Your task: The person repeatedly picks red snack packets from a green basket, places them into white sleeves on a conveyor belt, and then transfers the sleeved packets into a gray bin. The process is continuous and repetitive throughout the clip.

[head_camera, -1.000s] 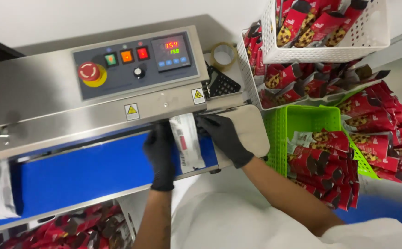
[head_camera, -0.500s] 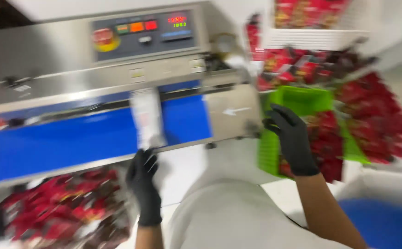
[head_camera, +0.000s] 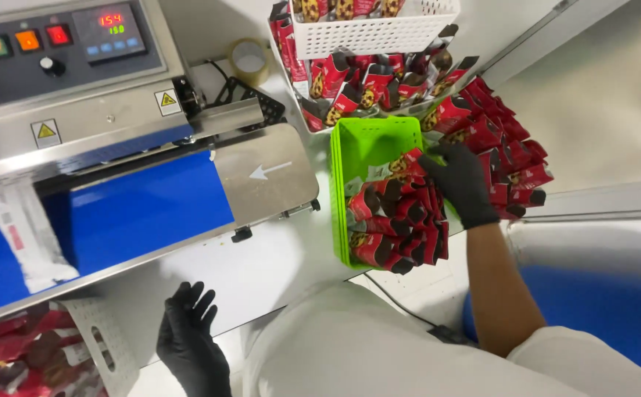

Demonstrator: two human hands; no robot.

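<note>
My right hand (head_camera: 459, 180), in a black glove, reaches into the green basket (head_camera: 368, 140) and closes its fingers on a red snack pouch (head_camera: 409, 167) at the top of the pile. My left hand (head_camera: 188, 338), also black-gloved, hovers with fingers spread near the white table edge below the sealing machine, holding nothing. A white-backed pouch (head_camera: 30, 231) lies on the blue conveyor belt (head_camera: 144, 209) at the left, under the steel sealer head.
The steel band sealer (head_camera: 78, 95) with its control panel fills the upper left. A white basket (head_camera: 372, 29) of red pouches sits at the top, with loose pouches (head_camera: 497, 140) heaped to the right. A tape roll (head_camera: 248, 57) lies behind. More pouches fill a bin (head_camera: 19, 353) at lower left.
The pouch left my hands and rode left along the belt. My right hand moved right into the green basket; my left hand dropped down off the belt.
</note>
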